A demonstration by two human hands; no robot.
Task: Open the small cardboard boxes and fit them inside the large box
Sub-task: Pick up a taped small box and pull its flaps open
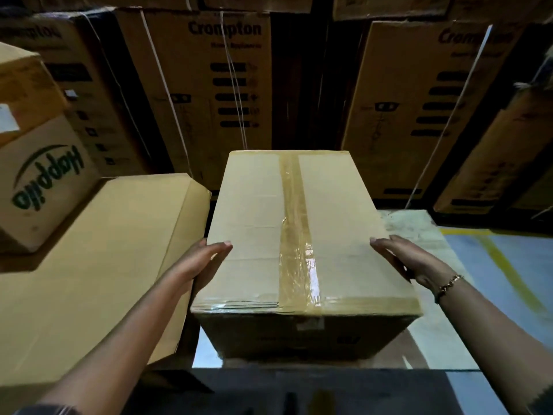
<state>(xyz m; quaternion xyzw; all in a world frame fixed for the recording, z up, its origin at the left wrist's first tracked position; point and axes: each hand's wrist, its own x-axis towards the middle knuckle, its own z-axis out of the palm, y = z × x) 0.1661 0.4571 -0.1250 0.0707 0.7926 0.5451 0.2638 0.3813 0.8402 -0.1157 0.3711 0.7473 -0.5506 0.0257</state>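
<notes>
both arms reach forward: the left hand (206, 262) lies flat on the left side of the cardboard box (257, 211), thumb over the top edge, and the right hand (401, 259) presses straight fingers along the right edge, a bracelet (449, 284) at its wrist. the grip is two hands apart, the box pressed between them near its closer end. the box is plain brown and rectangular, its top seam sealed with glossy, wrinkled tape (294, 223); a flat cardboard sheet (98, 253) lies just left of the left hand
</notes>
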